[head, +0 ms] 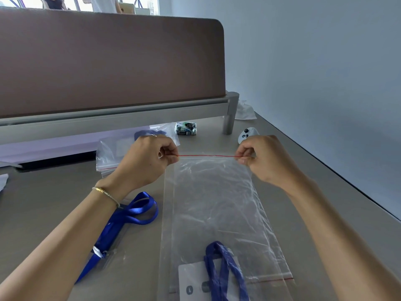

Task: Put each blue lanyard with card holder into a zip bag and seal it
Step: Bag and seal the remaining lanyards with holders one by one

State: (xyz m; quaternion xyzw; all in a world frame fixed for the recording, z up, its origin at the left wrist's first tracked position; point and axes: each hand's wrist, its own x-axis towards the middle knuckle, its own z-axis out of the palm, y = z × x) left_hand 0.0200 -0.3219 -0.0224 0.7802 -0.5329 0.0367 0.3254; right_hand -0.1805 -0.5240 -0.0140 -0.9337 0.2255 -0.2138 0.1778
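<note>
**Sealing the zip bag**

Left hand (149, 157) and right hand (258, 159) pinch the zip bag (212, 203) at opposite ends of its red-lined zip strip (208, 156), apparently unsealed. Pinch along it. The blue lanyard (223, 270) lies inside, near the bottom.

Both forearms are bare, with no sleeves in view; a thin gold and silver bracelet (106, 194) circles the left wrist.
</note>
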